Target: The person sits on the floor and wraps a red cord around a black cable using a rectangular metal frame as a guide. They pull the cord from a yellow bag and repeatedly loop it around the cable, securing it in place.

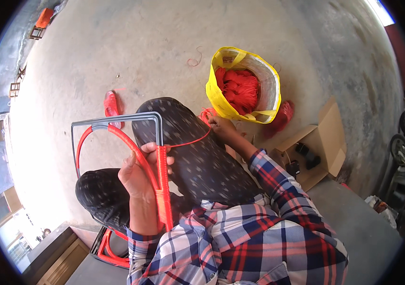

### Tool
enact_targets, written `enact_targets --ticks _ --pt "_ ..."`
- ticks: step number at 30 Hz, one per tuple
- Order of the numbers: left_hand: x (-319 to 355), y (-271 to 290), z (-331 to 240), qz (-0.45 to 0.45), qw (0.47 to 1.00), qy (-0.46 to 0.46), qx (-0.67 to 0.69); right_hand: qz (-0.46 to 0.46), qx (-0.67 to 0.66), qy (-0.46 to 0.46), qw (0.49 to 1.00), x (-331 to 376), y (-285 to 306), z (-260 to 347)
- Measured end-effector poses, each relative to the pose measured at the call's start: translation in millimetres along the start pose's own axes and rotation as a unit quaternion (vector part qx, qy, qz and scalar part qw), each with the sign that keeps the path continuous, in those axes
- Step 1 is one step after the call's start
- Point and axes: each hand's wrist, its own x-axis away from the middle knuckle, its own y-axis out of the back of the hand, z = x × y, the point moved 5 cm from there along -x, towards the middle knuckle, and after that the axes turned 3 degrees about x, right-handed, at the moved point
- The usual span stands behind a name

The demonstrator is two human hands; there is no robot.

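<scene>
Just left of the frame's centre, my left hand (138, 173) has its fingers (157, 148) closed around the grey metal frame (117, 118) where its right upright meets the red wrapping. The thumb lies on the near side, and the fingertips curl over the bar toward the right. The frame rests across my lap, over my dark speckled trousers (202, 161). Its long wrapped bar runs almost straight up and down the picture, from my shirt cuff at the bottom up to my fingertips. Its bare grey corner points toward the upper middle of the frame. A curved red-wound hoop (117, 137) arcs from that grip to the upper left, inside the grey outline.

From the spot under my left fingertips a red cord (190, 141) runs taut to the right and slightly upward, so its long axis lies nearly across the picture. It ends at my right hand (214, 124), right of centre. There my fingers are pinched together on the cord, with a small bunch of loose red loops gathered at them. That hand is the nearer one to the yellow bag (259, 102) of red cord hanks, which sits just beyond it toward the upper right on the concrete floor (131, 42). An open cardboard box (328, 142) stands further right.
</scene>
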Motion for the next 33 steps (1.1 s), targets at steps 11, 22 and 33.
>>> enact_targets --ticks 11,22,33 --pt "7 -4 -1 -0.08 0.997 0.01 0.011 0.013 0.238 0.131 0.962 -33 -40 -60" --pt "5 1 0 -0.067 0.997 0.011 0.031 0.046 0.21 0.011 0.977 -6 -5 -60" --pt "5 6 9 0.035 0.997 0.046 0.043 -0.064 -0.165 -0.028 0.984 73 79 48"
